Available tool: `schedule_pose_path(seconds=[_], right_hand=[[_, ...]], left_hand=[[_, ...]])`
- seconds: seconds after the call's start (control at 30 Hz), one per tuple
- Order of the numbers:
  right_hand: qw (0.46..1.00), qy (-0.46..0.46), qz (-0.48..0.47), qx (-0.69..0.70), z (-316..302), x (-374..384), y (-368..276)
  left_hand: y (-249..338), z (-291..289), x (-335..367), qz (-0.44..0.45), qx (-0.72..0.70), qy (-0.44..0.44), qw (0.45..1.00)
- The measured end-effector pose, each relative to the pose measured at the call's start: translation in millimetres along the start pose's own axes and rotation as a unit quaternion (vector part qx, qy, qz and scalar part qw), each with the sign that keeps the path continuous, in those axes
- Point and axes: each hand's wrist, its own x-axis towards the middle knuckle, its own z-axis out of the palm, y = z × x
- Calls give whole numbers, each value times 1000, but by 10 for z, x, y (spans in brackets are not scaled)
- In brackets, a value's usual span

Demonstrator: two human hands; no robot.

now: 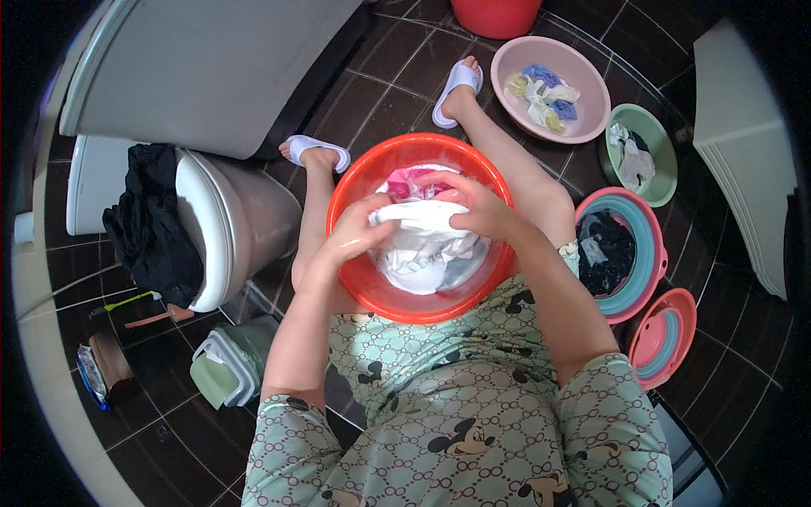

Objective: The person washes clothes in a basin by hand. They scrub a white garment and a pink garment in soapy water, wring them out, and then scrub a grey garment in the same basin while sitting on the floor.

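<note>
Between my knees sits a red-orange basin [424,313] holding wet laundry. A soaked white cloth [427,241] is gripped along its upper edge by both hands, bunched up over the basin. My left hand [363,228] has the cloth's left side between thumb and fingers. At the right side, my right hand [480,207] pinches the same cloth, its fingers curling over the far edge. Pink and white fabric [407,183] lies behind it inside the basin. How much cloth lies beneath is hidden.
To the right stand a pink basin [549,49], a green basin [670,173] and a blue-pink collapsible basin [649,241], all with clothes, plus a smaller collapsible basin [687,321]. Left are a toilet [253,224] draped with a black garment [152,228] and a lidded bin [228,367].
</note>
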Motion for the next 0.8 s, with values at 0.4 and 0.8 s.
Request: schedule_pose_path(seconds=[0.4, 0.8], right_hand=[[895, 227, -44, -383, -247, 35, 620], [879, 65, 137, -451, -492, -58, 342]], left_hand=[[-71, -383, -19, 24, -153, 216, 964], [-588, -472, -159, -66, -57, 366, 927]])
